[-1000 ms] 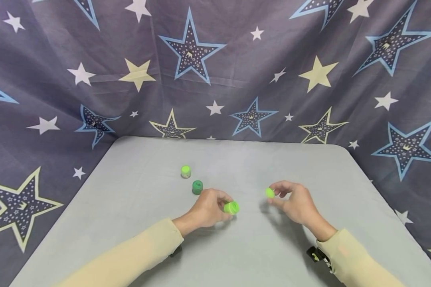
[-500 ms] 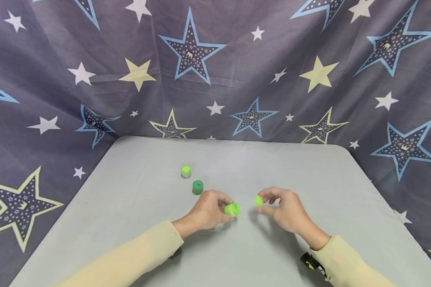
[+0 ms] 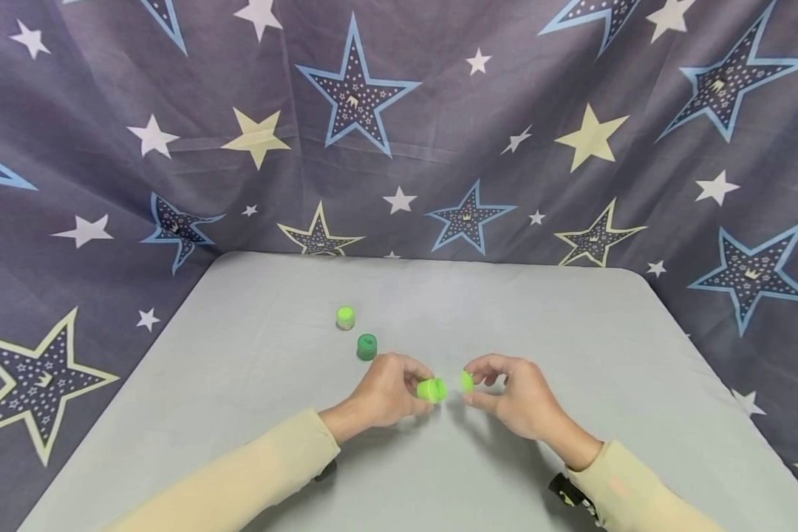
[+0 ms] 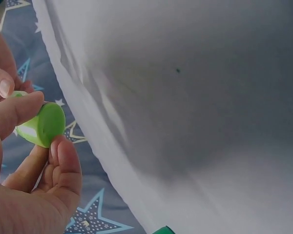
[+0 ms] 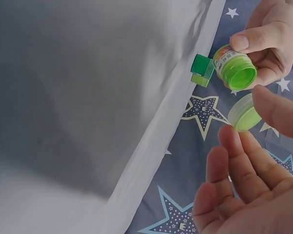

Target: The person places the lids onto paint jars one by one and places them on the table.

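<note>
A small lime-green paint jar (image 3: 431,389) lies tilted in my left hand (image 3: 389,388), pinched between thumb and fingers, its uncapped mouth turned toward the right. Green fills the inside of the jar (image 5: 240,75) in the right wrist view, and a printed label wraps its side. My right hand (image 3: 522,391) pinches a lime-green lid (image 3: 467,381) by its edge with thumb and fingertips. Lid and jar mouth face each other, a small gap apart, above the table. The right wrist view shows the hollow side of the lid (image 5: 245,116).
Beyond my left hand, a dark green jar (image 3: 367,347) stands on the grey-white tabletop (image 3: 539,310). Farther back is another small jar with a lime-green top (image 3: 345,318). A star-patterned cloth (image 3: 399,133) hangs behind the table.
My right hand has moved left and slightly toward me with the lid, closing most of the distance to the jar. The left hand has stayed nearly still, the jar turning slightly rightward.
</note>
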Tool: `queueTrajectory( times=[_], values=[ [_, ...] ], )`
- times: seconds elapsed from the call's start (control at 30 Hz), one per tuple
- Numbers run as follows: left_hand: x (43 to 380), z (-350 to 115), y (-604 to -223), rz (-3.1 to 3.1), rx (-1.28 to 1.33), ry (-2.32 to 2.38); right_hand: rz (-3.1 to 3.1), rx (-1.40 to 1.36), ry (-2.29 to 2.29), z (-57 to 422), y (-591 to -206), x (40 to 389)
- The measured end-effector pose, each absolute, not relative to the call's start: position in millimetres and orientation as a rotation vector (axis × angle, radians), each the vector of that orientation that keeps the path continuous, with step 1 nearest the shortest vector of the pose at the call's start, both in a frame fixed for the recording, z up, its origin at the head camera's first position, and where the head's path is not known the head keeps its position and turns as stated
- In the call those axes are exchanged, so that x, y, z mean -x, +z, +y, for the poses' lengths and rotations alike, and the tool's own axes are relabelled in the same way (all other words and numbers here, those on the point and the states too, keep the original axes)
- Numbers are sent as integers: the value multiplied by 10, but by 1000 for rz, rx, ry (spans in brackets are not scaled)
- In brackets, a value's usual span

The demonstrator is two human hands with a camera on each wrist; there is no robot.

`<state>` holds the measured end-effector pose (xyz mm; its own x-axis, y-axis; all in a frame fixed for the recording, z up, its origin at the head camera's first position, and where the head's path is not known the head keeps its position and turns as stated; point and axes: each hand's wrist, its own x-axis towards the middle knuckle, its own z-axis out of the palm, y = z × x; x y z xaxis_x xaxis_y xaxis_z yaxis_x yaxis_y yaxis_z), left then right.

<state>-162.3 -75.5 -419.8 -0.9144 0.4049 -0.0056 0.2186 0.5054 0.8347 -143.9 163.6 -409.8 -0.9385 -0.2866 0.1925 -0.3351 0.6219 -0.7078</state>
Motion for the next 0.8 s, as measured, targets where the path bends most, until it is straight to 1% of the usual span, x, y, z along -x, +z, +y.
queueTrajectory(
  times=[0.8],
  values=[
    [1577, -713, -4174, 2565, -570, 1350, -2786, -628, 1253, 1493, -4148, 1397]
  ],
)
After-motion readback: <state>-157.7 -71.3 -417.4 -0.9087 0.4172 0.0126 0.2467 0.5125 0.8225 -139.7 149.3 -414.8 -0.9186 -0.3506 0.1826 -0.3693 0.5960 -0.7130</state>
